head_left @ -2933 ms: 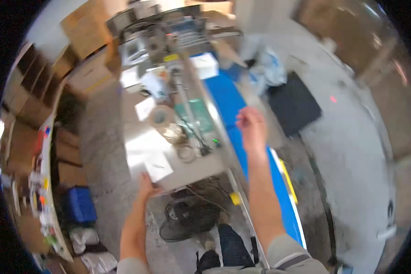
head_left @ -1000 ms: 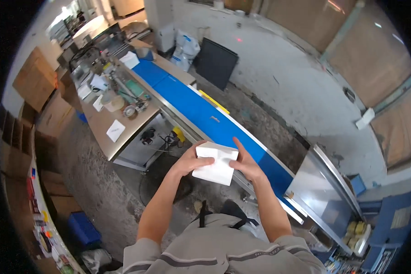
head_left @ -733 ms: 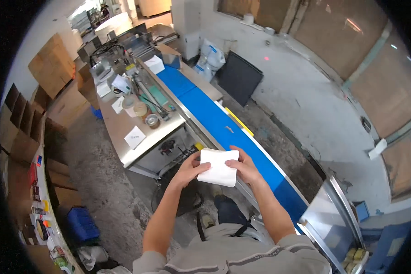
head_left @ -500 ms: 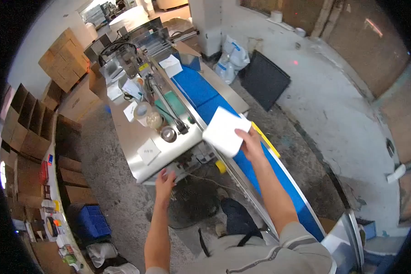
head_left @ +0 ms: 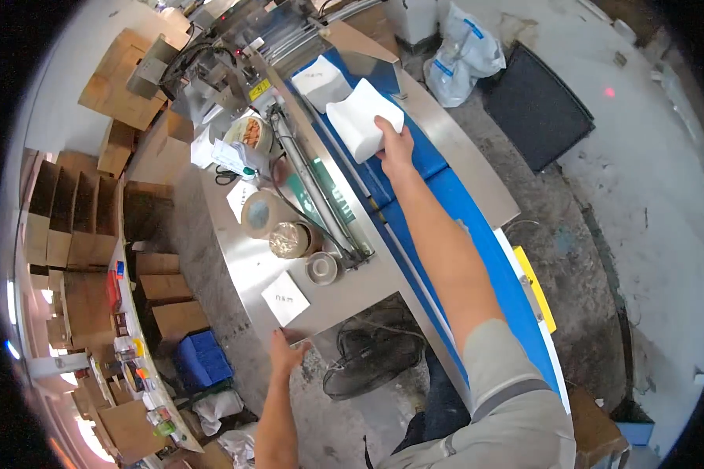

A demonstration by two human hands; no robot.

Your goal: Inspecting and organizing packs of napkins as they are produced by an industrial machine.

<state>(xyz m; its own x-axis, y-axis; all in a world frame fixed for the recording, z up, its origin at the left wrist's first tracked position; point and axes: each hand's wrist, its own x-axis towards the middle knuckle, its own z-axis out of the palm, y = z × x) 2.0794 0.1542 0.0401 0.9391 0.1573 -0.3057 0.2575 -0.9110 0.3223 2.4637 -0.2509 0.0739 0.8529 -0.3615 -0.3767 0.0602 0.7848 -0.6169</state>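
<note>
The white bundle (head_left: pixel 361 125) is now farther up over the blue belt (head_left: pixel 426 156), gripped in the right hand (head_left: pixel 396 148), so it's close to another white bundle (head_left: pixel 318 82), while the empty left hand (head_left: pixel 287 356), fingers apart, maybe touches the table (head_left: pixel 352 301).

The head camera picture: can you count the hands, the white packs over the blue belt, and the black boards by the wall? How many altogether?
Hands: 2 (left hand, right hand)
White packs: 2 (one held, the other on the blue belt)
Black board: 1
Total: 5
</note>
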